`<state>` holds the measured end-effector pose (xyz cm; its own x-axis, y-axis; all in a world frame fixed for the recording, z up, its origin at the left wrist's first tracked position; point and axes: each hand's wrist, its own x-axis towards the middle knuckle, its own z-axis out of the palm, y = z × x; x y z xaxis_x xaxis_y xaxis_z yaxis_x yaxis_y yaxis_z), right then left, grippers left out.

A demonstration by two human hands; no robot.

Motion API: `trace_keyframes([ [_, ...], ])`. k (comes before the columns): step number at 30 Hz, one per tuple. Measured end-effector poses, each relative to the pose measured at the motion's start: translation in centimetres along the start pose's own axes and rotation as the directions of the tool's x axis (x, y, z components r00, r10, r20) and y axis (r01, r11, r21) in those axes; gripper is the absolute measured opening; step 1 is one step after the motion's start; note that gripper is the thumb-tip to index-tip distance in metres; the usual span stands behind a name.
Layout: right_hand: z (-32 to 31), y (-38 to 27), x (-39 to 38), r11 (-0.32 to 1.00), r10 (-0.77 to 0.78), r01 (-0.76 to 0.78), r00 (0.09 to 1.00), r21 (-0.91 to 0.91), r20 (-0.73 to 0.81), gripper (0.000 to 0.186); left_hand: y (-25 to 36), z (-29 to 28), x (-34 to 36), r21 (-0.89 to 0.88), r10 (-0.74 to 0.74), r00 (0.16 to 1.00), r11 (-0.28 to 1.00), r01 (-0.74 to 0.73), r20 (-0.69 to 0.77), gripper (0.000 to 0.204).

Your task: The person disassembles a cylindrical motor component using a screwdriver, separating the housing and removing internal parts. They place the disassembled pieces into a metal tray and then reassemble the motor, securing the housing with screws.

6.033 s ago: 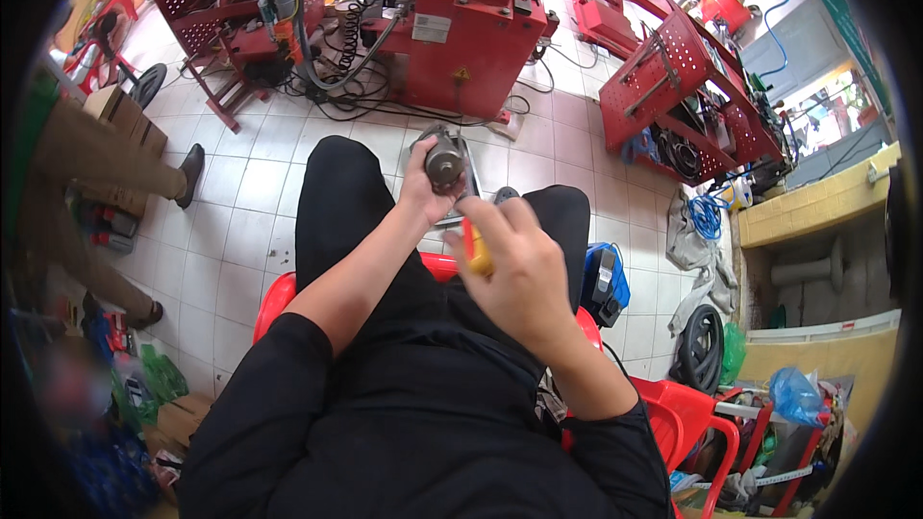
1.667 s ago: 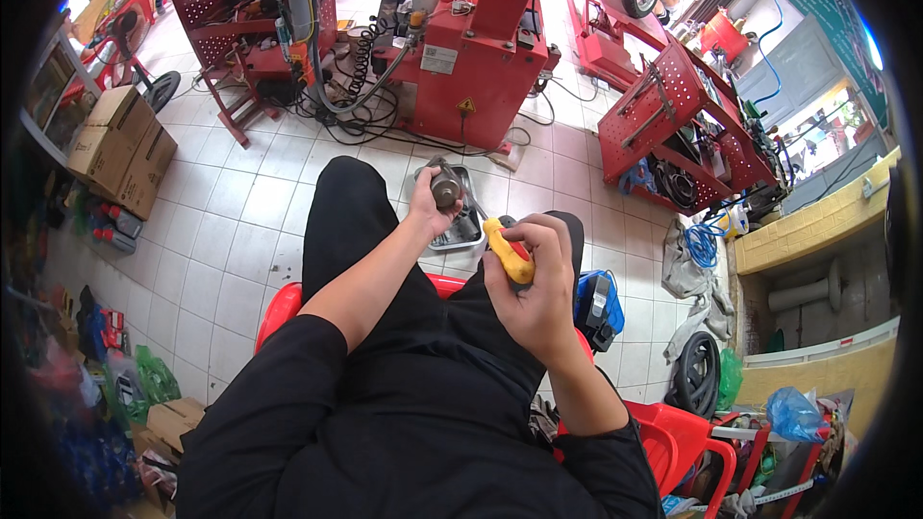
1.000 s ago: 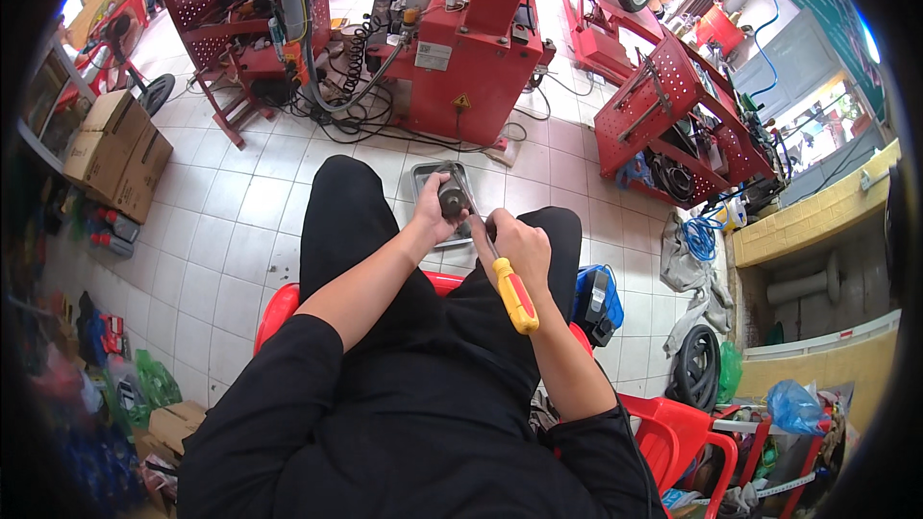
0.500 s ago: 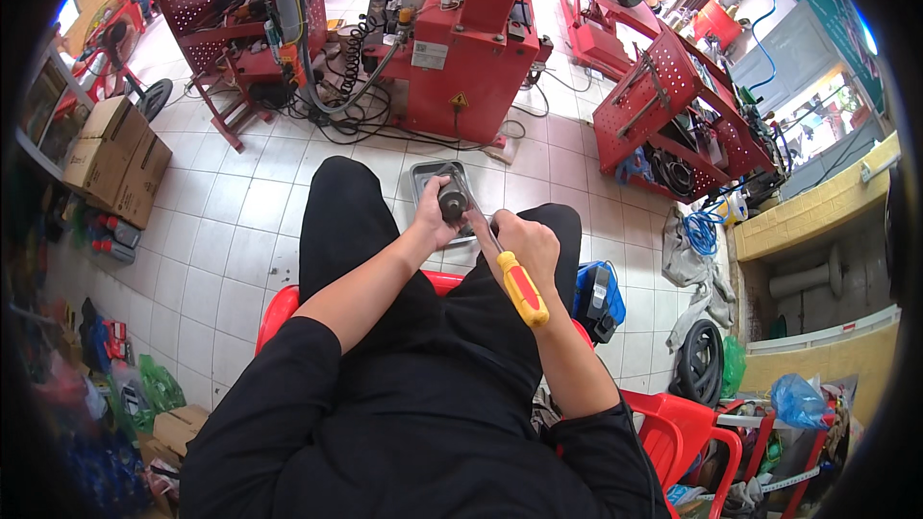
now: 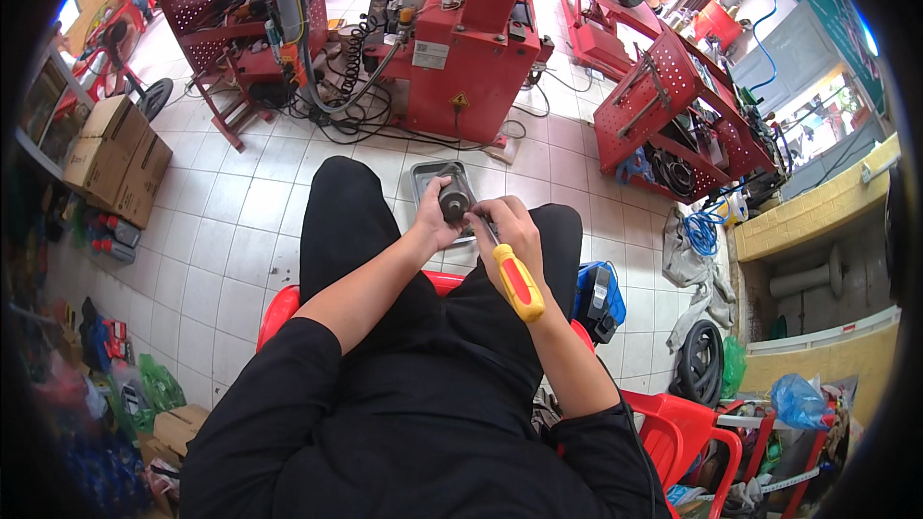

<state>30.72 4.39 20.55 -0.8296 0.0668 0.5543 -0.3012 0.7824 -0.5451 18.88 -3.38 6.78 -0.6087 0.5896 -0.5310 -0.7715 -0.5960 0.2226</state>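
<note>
Between the seated person's black-trousered knees (image 5: 348, 216), the left hand (image 5: 438, 219) is clamped around a dark grey, roughly cylindrical metal part (image 5: 455, 200), its rounded end tilted up toward the camera. The right hand (image 5: 514, 231) is closed on the thin metal shaft of a screwdriver with a yellow-and-red plastic handle (image 5: 519, 284); that handle lies outside the grip, pointing back over the wrist. The right fingertips are just beside the part's near end (whether they touch it, I cannot tell). Beyond and below the hands, a shallow grey rectangular tray (image 5: 430, 171) sits on the white square-tiled floor (image 5: 258, 200), partly hidden by the left hand and the part. A blue-and-black boxy case (image 5: 602, 300) stands to the right of the right knee, near the red plastic chair (image 5: 279, 311) under the person.
</note>
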Motion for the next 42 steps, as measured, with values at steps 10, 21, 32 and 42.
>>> trace_keyframes([
  [10,-0.9,-0.8,0.0,0.867,0.207,-0.127,0.971,-0.482,0.118,0.039,0.1,-0.8,0.3,0.011,0.01,0.995,1.0,-0.011,0.099,0.043],
  [21,-0.6,-0.2,-0.1,0.928,0.241,-0.181,0.958,-0.325,0.153,0.036,0.2,-0.7,0.0,0.026,-0.007,0.993,1.0,0.004,0.114,0.04],
  [32,0.5,1.4,-1.0,0.662,0.25,-0.552,0.8,0.507,0.545,0.025,0.3,1.8,-2.2,0.075,-0.053,0.996,0.996,0.047,0.075,0.037],
  [42,1.7,0.8,-1.8,-0.028,0.588,-0.78,0.492,0.625,0.642,0.016,2.9,0.5,-1.1,0.167,0.153,0.98,0.971,-0.173,0.125,0.032],
])
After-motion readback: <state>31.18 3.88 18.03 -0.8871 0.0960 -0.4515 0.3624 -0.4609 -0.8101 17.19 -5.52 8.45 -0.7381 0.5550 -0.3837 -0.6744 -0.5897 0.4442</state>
